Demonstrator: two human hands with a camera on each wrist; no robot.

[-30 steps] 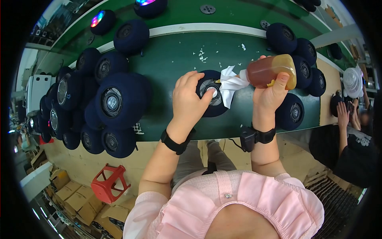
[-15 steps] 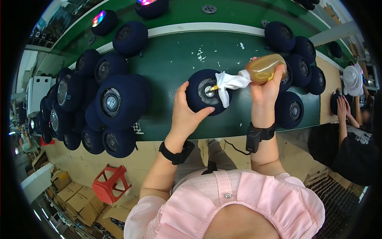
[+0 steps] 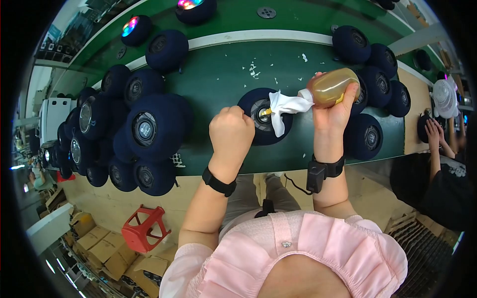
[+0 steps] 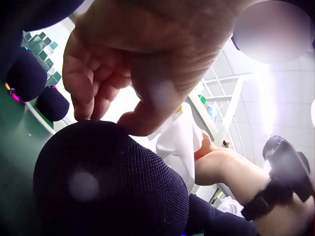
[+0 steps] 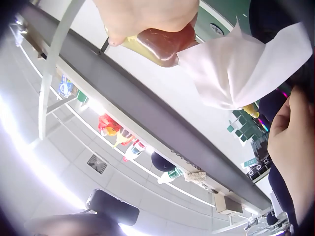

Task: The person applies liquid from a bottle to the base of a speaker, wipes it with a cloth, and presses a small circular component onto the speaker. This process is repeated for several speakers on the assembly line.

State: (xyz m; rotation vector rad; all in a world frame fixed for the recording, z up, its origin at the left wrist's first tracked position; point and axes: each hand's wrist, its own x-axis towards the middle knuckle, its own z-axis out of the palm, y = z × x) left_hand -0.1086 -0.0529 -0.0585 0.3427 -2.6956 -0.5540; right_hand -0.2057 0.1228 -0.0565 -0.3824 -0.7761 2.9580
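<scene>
A round navy fabric-covered speaker (image 3: 271, 139) lies on the green bench with its dark ringed centre facing up. At its left edge, my left hand (image 3: 231, 130) is curled. The left wrist view has those fingertips and the thumb against the rounded navy fabric (image 4: 98, 167). My right hand (image 3: 332, 116) grips a clear squeeze bottle (image 3: 334, 87) of amber liquid, tilted on its side. White cloth (image 3: 285, 105) is wrapped round the bottle's neck and hangs down over the speaker. From the cloth a yellow nozzle tip (image 3: 266, 112) points at the speaker's centre.
Several similar speakers are piled at the left (image 3: 159, 129) and grouped at the right (image 3: 365, 136). A lit speaker (image 3: 131, 27) sits on the back ledge. White flecks (image 3: 253, 69) dot the bench. A red stool (image 3: 144, 229) stands below; another person's hands (image 3: 435, 134) are at far right.
My left hand first lay over the speaker's centre, then opened at its left edge, and is now curled there. The bottle moved slightly left, and its yellow tip has come over the speaker's centre.
</scene>
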